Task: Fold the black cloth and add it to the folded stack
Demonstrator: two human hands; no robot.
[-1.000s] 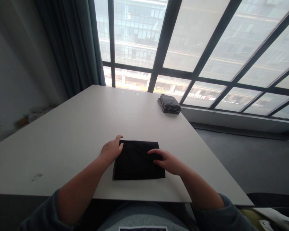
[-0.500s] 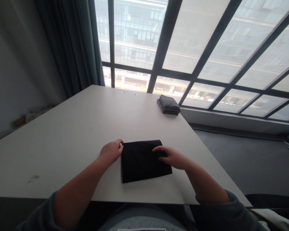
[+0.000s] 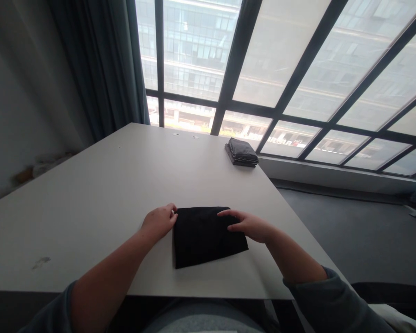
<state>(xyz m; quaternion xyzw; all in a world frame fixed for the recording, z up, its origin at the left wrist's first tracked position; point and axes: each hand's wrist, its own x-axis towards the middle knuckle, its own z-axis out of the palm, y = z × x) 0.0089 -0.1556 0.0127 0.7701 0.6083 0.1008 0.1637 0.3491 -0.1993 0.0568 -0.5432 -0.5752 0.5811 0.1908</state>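
On the near part of the smooth white counter [image 3: 100,199], right of its middle, lies a folded rectangular black cloth [image 3: 203,240]. Its long axis runs roughly left to right, with the near edge slanting so that its left end comes closer to the person than its right. The right hand [image 3: 249,225] hides part of the cloth's right side; creases barely show in the black. Its thumb and forefinger spread wide over the cloth, the forearm angling in from the lower right. The left hand [image 3: 160,219] is at the far left corner, fingers drawn narrow; whether they pinch the fabric is hard to tell. Both sleeves are cut off by the frame. Farther back sits a stack of folded grey cloths [image 3: 243,153].
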